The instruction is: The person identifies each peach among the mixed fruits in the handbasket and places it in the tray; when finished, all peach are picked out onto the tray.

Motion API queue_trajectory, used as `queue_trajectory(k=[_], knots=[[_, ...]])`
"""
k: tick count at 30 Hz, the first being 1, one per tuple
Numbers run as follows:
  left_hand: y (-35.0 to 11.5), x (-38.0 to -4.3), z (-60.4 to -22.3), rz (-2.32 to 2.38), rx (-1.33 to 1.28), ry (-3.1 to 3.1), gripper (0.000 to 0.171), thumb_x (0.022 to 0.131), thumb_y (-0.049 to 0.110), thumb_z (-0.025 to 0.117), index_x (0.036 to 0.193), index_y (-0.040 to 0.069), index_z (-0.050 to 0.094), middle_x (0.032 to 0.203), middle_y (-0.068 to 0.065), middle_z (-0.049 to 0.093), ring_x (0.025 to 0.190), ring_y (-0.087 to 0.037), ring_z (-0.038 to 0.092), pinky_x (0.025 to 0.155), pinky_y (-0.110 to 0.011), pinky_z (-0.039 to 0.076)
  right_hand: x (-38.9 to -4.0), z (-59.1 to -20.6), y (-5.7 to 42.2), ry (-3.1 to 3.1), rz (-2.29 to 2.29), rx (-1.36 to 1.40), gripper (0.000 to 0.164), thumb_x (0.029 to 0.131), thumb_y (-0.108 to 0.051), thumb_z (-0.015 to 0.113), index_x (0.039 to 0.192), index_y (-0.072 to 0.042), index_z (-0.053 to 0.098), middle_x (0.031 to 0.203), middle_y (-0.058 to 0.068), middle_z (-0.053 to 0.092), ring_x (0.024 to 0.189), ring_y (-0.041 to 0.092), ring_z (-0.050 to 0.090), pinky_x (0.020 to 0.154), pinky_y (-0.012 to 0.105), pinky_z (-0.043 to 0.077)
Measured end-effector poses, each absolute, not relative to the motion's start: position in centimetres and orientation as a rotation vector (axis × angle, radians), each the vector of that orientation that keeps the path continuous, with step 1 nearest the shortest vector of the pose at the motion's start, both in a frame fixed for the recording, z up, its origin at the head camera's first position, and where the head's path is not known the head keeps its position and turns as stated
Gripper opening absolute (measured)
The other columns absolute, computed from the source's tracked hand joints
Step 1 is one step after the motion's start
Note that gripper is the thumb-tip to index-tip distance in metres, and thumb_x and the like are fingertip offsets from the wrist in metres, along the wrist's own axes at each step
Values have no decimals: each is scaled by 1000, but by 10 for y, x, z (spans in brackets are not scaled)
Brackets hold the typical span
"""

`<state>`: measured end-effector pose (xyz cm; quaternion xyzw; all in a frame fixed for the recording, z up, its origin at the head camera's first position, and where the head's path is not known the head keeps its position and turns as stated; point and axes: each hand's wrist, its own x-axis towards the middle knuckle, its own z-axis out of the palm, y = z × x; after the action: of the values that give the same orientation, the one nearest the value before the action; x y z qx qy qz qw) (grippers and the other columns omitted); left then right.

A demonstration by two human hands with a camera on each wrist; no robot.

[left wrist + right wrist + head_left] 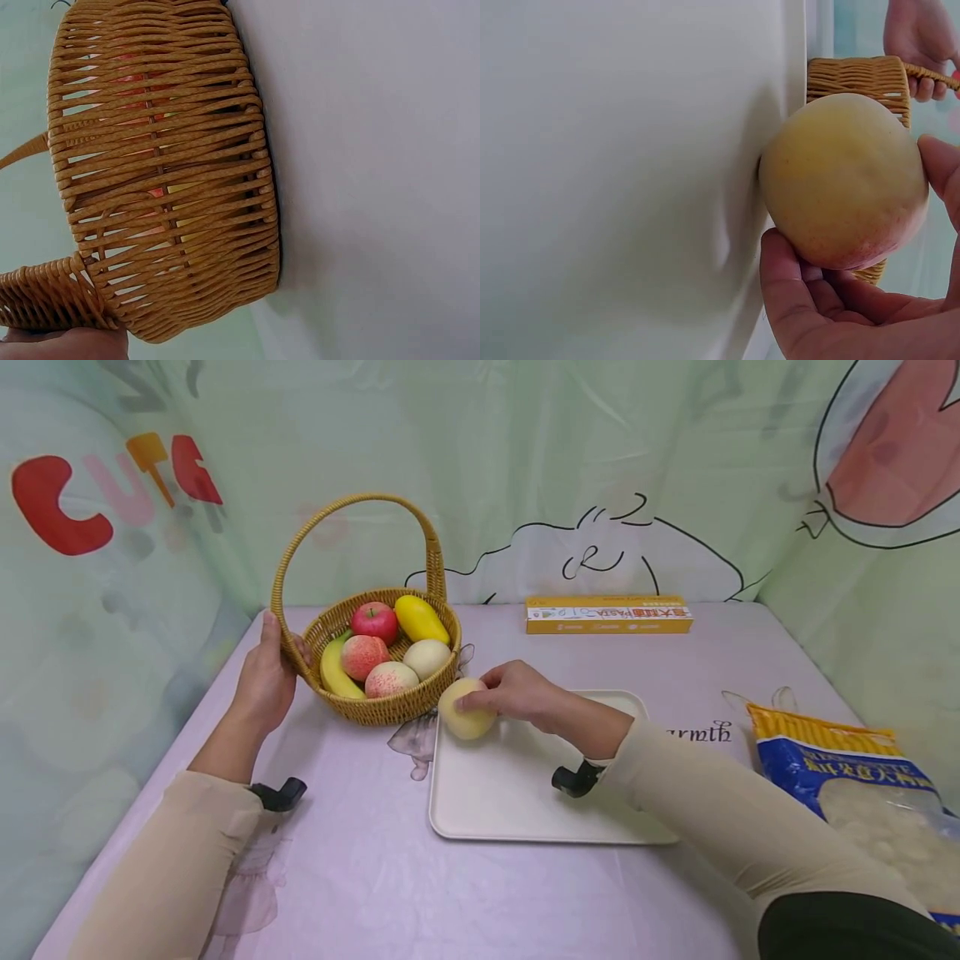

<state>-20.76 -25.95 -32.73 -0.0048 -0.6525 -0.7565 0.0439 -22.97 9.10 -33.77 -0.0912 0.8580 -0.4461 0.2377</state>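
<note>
My right hand [528,697] pinches a pale yellow peach [467,714] between thumb and fingers, over the left end of a white tray [517,827]. A pinkish blush marks the peach's side in the right wrist view. With my left hand [266,681] I grip the wicker basket [375,710] at the left foot of its tall handle [352,503]. Inside the basket lie a red apple [375,622], a yellow mango [422,619], a banana [336,668], a pink peach [364,657], a speckled peach [392,680] and a cream-coloured round fruit [427,658].
A yellow-orange box [608,615] lies at the back of the table, behind the tray. On the right rests a blue and yellow bag [847,777] with a see-through front. Printed curtains [480,460] hang round the back and sides of the table.
</note>
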Motion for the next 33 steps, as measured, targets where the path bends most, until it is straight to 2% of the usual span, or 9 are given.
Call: queue_trajectory(k=[5, 10, 18, 25, 33], knots=[[-259, -207, -327, -2306, -8, -1998, 57, 102, 66, 38, 103, 9, 43, 95, 0, 41, 94, -14, 42, 91, -22, 38, -229, -336, 90, 2389, -1179, -289, 48, 85, -41, 82, 115, -4, 72, 106, 8, 68, 100, 23, 57, 83, 31, 47], [-259, -208, -327, -2304, -4, -2001, 60, 102, 67, 38, 105, 7, 42, 97, -2, 40, 95, -14, 41, 91, -22, 38, -226, -333, 91, 2424, -1147, -303, 56, 86, -42, 81, 124, -3, 69, 117, 10, 68, 109, 26, 56, 93, 37, 47], [-258, -207, -327, -2301, 1, -2009, 60, 102, 67, 37, 105, 7, 43, 98, -2, 40, 96, -14, 41, 93, -23, 37, -226, -327, 95, 2438, -1152, -292, 78, 88, -45, 79, 145, 2, 53, 136, 15, 62, 121, 30, 57, 107, 44, 48], [-259, -207, -327, -2286, -3, -2029, 61, 102, 68, 36, 104, 7, 43, 98, -2, 40, 97, -14, 41, 94, -23, 36, -228, -313, 96, 2441, -1172, -298, 83, 86, -49, 81, 147, 0, 51, 140, 13, 60, 126, 29, 56, 111, 46, 46], [-259, -207, -328, -2282, -18, -2034, 60, 102, 67, 35, 103, 7, 43, 97, -2, 40, 97, -15, 41, 95, -24, 36, -233, -297, 97, 2449, -1201, -329, 81, 89, -49, 79, 148, -1, 51, 143, 14, 58, 129, 30, 55, 112, 47, 46]])
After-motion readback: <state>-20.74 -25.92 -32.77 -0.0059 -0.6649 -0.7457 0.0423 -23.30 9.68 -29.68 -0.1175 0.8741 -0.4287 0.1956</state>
